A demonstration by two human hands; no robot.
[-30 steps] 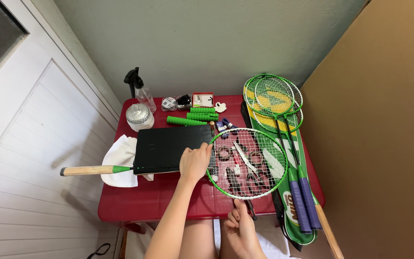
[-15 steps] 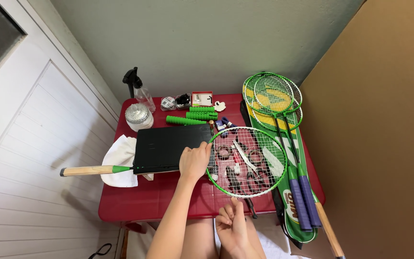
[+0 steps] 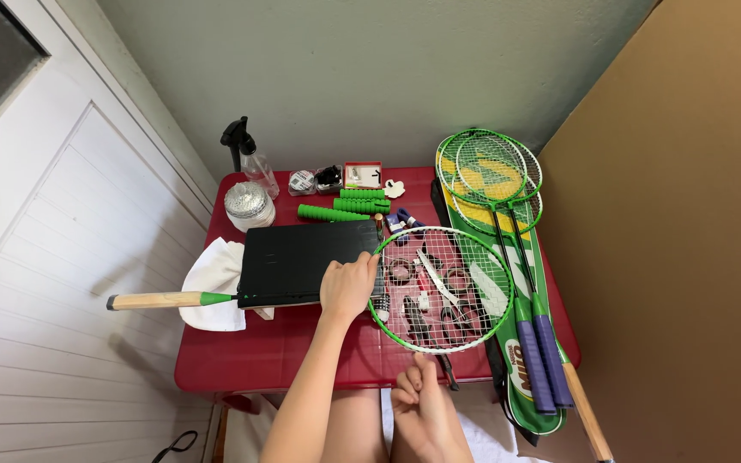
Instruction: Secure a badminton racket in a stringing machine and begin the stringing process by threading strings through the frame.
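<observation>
A green-framed badminton racket (image 3: 473, 330) lies across the red table (image 3: 242, 364). Its wooden handle (image 3: 152, 300) sticks out past the left edge. Its shaft passes under a flat black box (image 3: 302, 257). My left hand (image 3: 349, 287) grips the left side of the racket's head where it meets the box. Through the strings I see scissors, small rings and tools lying under the head. My right hand (image 3: 422, 407) is held below the table's front edge with its fingers bunched together. Whether it pinches anything I cannot tell.
More green rackets with purple grips (image 3: 508, 223) lie on a green bag along the right edge. At the back are a spray bottle (image 3: 250, 163), a foil-lidded tub (image 3: 248, 204), green foam grips (image 3: 345, 206) and small boxes. A white cloth (image 3: 216, 279) hangs at the left. A brown board (image 3: 688, 240) stands on the right.
My right hand has shifted a little to the left below the table's edge. My left hand and the racket have stayed in place.
</observation>
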